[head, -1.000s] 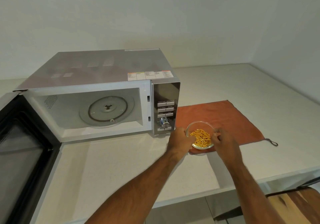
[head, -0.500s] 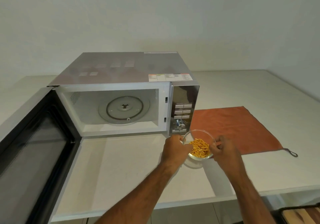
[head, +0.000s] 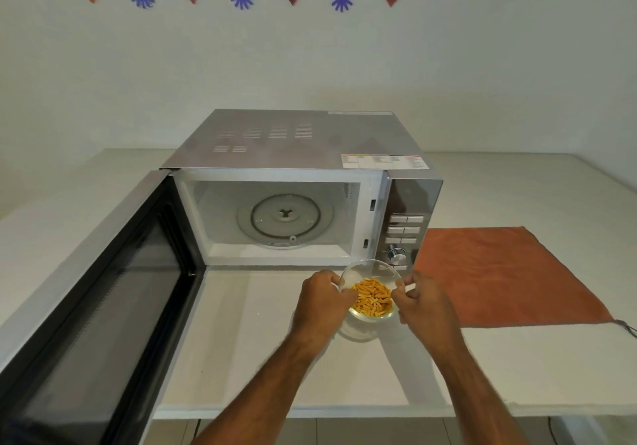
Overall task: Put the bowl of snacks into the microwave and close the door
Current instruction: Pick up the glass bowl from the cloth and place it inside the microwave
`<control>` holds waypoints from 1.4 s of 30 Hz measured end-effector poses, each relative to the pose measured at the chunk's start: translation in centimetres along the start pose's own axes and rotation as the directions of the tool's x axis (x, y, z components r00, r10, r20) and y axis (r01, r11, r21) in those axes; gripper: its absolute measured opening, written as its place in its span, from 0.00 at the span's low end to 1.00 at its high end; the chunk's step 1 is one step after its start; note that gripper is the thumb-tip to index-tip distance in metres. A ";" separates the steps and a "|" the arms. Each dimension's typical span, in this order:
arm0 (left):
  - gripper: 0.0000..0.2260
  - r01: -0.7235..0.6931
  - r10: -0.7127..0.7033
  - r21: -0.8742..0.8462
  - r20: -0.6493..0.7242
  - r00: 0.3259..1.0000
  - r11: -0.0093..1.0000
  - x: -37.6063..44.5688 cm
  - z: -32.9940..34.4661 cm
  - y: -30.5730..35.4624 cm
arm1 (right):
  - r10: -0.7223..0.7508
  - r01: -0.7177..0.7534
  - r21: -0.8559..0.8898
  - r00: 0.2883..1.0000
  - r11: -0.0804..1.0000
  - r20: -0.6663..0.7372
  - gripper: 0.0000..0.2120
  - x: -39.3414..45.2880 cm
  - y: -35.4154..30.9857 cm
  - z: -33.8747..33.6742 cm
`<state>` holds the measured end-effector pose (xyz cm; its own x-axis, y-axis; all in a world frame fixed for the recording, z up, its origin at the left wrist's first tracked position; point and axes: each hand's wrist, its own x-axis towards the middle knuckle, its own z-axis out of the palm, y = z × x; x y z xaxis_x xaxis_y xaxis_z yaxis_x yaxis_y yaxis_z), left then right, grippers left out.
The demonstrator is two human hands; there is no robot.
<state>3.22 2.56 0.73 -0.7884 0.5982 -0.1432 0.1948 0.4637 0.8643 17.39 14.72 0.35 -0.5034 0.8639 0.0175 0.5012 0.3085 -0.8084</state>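
Both forearms are reaching forward, left hand (head: 319,301) and right hand (head: 425,303) pinching opposite rims of the clear glass bowl of orange snack sticks (head: 371,298), above the pale countertop (head: 262,351) before the open silver microwave (head: 296,182).

The microwave (head: 296,141) is silver-grey, with rows of pale vent slits on top and a white inside — its door (head: 103,306) is framed in black. The snacks (head: 372,298) are orange sticks in a clear bowl (head: 362,267). An orange-brown cloth (head: 499,272) lies on the off-white counter (head: 241,341). The pale wall (head: 310,65) carries orange teardrops and blue starbursts.
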 end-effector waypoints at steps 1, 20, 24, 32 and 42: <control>0.08 0.006 -0.006 -0.001 -0.018 1.000 1.000 0.0 -0.6 -0.3 | -0.005 0.005 0.007 1.000 1.000 0.010 0.01 0.1 -0.4 0.6; 0.07 -0.009 -0.023 -0.108 -0.294 0.955 0.994 5.7 -9.8 -2.2 | -0.091 0.059 0.284 0.991 0.957 0.102 0.07 3.7 -8.1 8.8; 0.07 -0.024 -0.021 -0.127 -0.347 0.938 0.992 7.4 -10.8 -1.7 | -0.132 0.087 0.330 0.984 0.940 0.118 0.09 5.2 -9.4 9.7; 0.09 -0.035 0.000 -0.099 -0.330 0.944 0.994 11.0 -11.8 -1.0 | -0.138 0.069 0.362 0.976 0.930 0.169 0.08 9.1 -10.9 11.0; 0.06 -0.004 -0.040 -0.141 -0.310 0.950 0.990 15.6 -12.3 -0.2 | -0.084 0.014 0.354 0.980 0.935 0.183 0.03 13.6 -11.6 12.7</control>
<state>-16.29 3.79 4.25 -0.9376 0.3472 -0.0211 0.1141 0.3644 0.9242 -4.24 17.85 2.54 -0.6640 0.7474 -0.0222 0.2123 0.1599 -0.9640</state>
